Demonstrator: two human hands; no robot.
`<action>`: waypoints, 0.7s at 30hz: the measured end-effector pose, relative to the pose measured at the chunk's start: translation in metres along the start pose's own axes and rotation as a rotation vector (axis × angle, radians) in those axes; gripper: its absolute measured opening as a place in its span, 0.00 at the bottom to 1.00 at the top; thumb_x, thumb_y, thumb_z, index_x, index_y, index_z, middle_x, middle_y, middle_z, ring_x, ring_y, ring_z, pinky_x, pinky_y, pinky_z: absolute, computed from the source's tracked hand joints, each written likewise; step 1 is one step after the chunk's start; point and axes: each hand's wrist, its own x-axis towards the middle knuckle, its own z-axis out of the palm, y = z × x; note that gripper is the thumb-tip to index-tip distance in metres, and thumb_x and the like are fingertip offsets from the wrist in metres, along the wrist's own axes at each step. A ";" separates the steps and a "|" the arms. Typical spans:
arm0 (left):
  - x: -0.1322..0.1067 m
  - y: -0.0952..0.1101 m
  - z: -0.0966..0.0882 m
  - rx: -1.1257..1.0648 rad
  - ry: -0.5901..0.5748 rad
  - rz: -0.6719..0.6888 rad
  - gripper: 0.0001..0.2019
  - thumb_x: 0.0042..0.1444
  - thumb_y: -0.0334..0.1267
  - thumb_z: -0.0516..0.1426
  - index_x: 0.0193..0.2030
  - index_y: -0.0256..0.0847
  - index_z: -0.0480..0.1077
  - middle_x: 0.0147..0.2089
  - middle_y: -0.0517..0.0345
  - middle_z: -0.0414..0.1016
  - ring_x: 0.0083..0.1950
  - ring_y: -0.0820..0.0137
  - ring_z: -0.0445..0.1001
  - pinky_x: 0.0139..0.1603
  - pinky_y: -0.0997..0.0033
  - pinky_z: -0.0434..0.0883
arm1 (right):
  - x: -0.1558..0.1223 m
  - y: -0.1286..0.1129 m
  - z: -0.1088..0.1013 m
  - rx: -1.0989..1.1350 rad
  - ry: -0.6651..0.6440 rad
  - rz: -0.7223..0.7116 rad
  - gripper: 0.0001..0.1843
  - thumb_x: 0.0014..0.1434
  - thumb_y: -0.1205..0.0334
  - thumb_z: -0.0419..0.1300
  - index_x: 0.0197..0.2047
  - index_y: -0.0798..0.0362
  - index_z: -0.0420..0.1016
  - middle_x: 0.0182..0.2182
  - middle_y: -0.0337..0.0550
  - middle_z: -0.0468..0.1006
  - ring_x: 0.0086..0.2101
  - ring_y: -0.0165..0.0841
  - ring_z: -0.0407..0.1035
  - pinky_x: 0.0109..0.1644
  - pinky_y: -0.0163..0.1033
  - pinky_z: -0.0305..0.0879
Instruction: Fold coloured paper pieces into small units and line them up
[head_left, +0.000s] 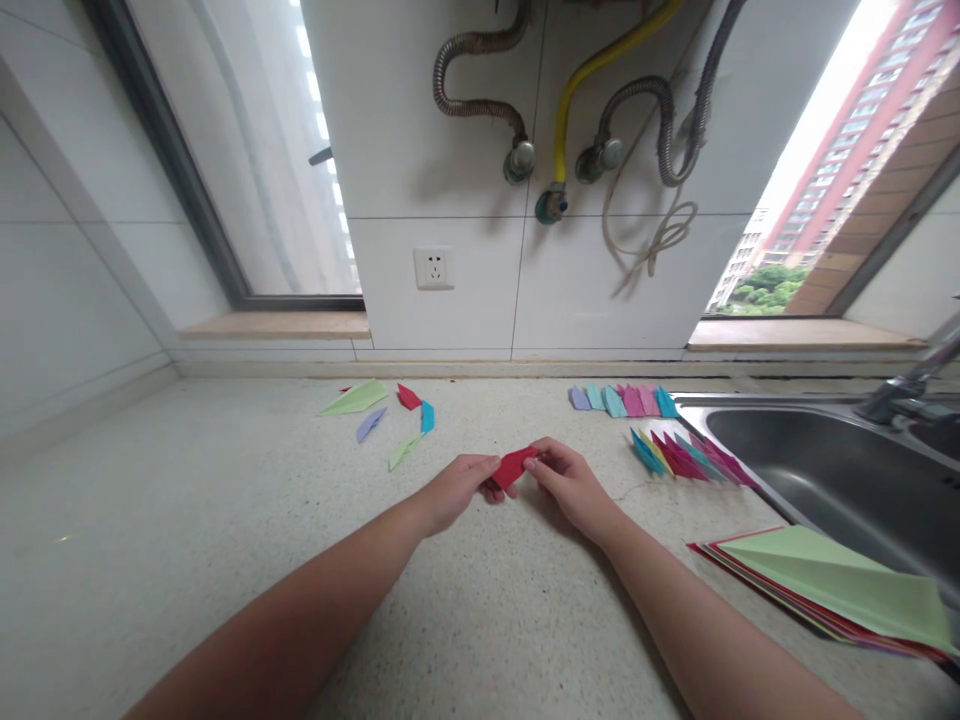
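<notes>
A small piece of folded red paper [513,467] is held just above the speckled countertop, between my two hands. My left hand [461,490] pinches its left end, with the fingers partly beneath it. At its right end, the thumb and fingers of my right hand [568,482] grip the upper corner. To the left on the counter lie several loose folded papers: a light green one [358,398], a lavender one [371,425], a red one [409,397], a blue one [427,416] and a smaller green one [406,452].
A row of folded papers [632,401] lies at the back right, with a second slanted row [690,457] in front. A stack of larger folded sheets [832,580] rests beside the steel sink [757,420]. A wall socket [434,269] and hoses [480,105] are on the wall.
</notes>
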 end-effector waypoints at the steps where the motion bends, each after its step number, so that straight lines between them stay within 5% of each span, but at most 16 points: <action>1: 0.000 0.000 0.000 0.002 0.002 0.002 0.25 0.63 0.54 0.50 0.39 0.32 0.77 0.36 0.45 0.78 0.33 0.69 0.71 0.38 0.67 0.66 | 0.000 0.000 0.000 0.012 0.002 0.010 0.14 0.58 0.49 0.60 0.36 0.52 0.70 0.29 0.40 0.74 0.29 0.31 0.66 0.33 0.37 0.61; 10: -0.003 0.000 0.003 0.050 -0.002 -0.018 0.20 0.58 0.50 0.59 0.48 0.33 0.75 0.37 0.49 0.79 0.35 0.70 0.73 0.42 0.67 0.67 | 0.001 0.000 0.001 0.066 0.000 0.050 0.14 0.56 0.50 0.62 0.33 0.54 0.70 0.26 0.37 0.71 0.27 0.29 0.62 0.32 0.36 0.56; 21: -0.002 0.000 0.003 0.117 0.025 0.004 0.20 0.59 0.49 0.57 0.45 0.33 0.77 0.37 0.47 0.80 0.33 0.70 0.73 0.39 0.68 0.68 | 0.001 0.001 0.002 0.145 0.001 0.094 0.15 0.55 0.51 0.64 0.29 0.53 0.69 0.21 0.33 0.66 0.23 0.26 0.55 0.28 0.35 0.49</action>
